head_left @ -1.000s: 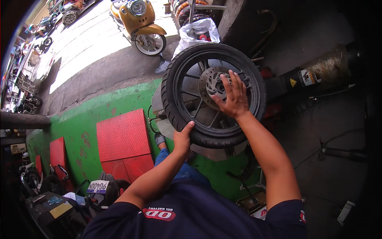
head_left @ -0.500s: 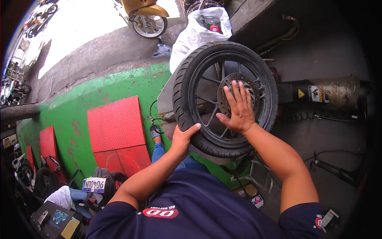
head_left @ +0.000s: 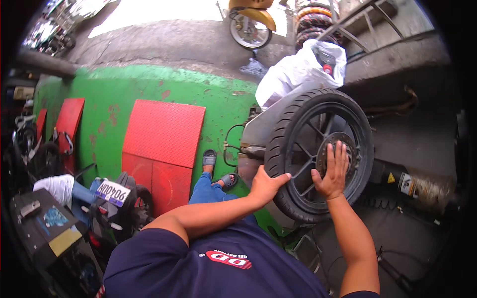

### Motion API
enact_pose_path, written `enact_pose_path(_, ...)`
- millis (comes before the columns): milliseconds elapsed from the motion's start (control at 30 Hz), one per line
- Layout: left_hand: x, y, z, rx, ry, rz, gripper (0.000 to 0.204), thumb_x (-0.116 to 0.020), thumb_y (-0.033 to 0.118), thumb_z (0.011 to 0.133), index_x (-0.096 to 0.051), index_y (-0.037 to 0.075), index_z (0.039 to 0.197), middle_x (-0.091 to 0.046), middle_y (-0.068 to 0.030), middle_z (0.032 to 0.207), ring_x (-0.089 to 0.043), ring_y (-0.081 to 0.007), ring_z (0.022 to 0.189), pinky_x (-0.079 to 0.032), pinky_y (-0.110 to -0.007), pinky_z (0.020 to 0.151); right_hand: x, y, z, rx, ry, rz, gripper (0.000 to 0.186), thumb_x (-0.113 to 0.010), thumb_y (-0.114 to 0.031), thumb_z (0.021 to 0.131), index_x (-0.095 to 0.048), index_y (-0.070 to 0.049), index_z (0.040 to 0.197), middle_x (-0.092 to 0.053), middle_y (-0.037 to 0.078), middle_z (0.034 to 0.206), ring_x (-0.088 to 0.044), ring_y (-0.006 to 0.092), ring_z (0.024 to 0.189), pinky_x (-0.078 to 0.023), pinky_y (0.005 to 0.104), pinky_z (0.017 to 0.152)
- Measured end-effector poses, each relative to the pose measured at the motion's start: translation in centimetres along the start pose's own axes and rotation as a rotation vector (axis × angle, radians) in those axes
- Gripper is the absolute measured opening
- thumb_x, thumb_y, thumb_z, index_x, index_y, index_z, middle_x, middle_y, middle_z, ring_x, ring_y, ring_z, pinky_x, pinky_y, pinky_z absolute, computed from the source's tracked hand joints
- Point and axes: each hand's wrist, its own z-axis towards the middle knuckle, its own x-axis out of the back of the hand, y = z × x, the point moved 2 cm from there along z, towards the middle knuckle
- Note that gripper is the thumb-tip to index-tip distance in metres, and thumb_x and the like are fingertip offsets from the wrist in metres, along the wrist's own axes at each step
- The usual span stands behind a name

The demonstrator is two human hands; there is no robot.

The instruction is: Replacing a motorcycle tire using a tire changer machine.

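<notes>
A black motorcycle wheel (head_left: 279,144) with its tyre fitted lies on a grey metal machine (head_left: 285,111), its spoked side facing up. My left hand (head_left: 268,187) grips the tyre's near left edge, the thumb over the sidewall and the other fingers down out of sight. Flat on the brake disc (head_left: 345,141) at the hub rests my right hand (head_left: 332,175), fingers stretched and holding nothing. Part of the disc is hidden beneath that hand.
Behind the wheel, a white plastic bag (head_left: 285,74) holds a bottle. A dark cylinder (head_left: 385,171) extends from the machine's right. Red metal plates (head_left: 164,131) lie on the green floor (head_left: 112,124). At lower left, a person crouches by a motorcycle (head_left: 117,198) near a black cabinet (head_left: 39,218).
My view has swung, so the wheel and hands appear farther right and lower. Both hands keep about the same places on the wheel. Both my feet now show.
</notes>
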Motion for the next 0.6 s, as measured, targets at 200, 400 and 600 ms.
enact_pose_path(200,0.9,-0.5,-1.1,-0.085,-0.019,0.039,0.082,-0.082,0.048,0.073,-0.05,-0.01,0.121,-0.065,-0.0301,0.117,-0.066,-0.0391,0.111,-0.051,-0.043,0.096,-0.7,-0.5,-0.7,0.038,0.032,-0.043,0.086,-0.051,-0.061,0.091,-0.035,-0.005,0.155,-0.028,0.025,0.162,-0.023,0.0451,0.15,-0.02,0.0579,0.118)
enact_pose_path(400,0.2,-1.3,-0.6,-0.153,-0.003,0.001,0.075,-0.083,0.04,0.076,-0.051,-0.011,0.121,-0.066,-0.0267,0.116,-0.067,-0.0337,0.107,-0.053,-0.041,0.093,-0.4,-0.1,-1.3,0.026,0.049,-0.04,0.084,-0.054,-0.059,0.09,-0.037,-0.007,0.154,-0.031,0.024,0.16,-0.026,0.0456,0.148,-0.021,0.0582,0.118)
enact_pose_path(600,-0.6,-1.4,-0.1,-0.224,-0.147,-0.121,0.045,-0.077,0.018,0.085,-0.06,-0.006,0.119,-0.07,-0.015,0.107,-0.068,-0.0199,0.097,-0.056,-0.034,0.085,0.2,0.2,-1.6,-0.025,0.098,0.01,0.085,-0.059,-0.06,0.087,-0.041,-0.008,0.152,-0.034,0.025,0.158,-0.028,0.0458,0.147,-0.022,0.056,0.119)
